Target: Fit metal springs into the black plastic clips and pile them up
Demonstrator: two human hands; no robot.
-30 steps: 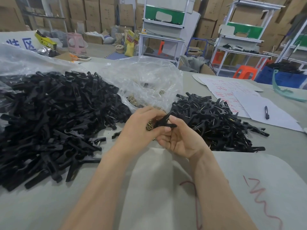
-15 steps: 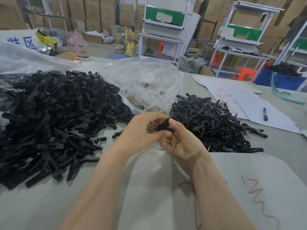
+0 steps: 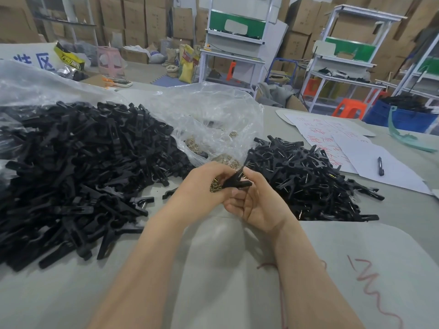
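Step in hand, as I read it: seating a spring into one clip (image 3: 235,182). The clip sits btw both hands, held up off the table (image 3: 59,293), just in front of the bag (image 3: 213,115). L hand (image 3: 202,188) has its fingers curled in tight, w/ a clump of brass springs (image 3: 215,187) showing at the fingertips. It also seems to steady the clip's near end. R hand (image 3: 257,206) pinches the clip btw thumb and fingertips, the other fingers loosely curled below.

To do it well, I'd say: hold the R pinch firm so the clip can't twist, feed only one spring from the L clump, and push till it seats before letting go. Risks, I reckon: spare springs slipping out of the L hand, or the spring going in crooked. The done pile (image 3: 308,181) lies near on the R, so that's prob where it goes. The raw pile (image 3: 71,167) is on the L.

Hard to make out: whether a spring is in this clip yet, since the L fingers cover the joint. Can't tell how many springs the L hand holds. Bag contents are blurred by crinkled plastic; only some brass bits show. The raw pile runs off the L edge of view.
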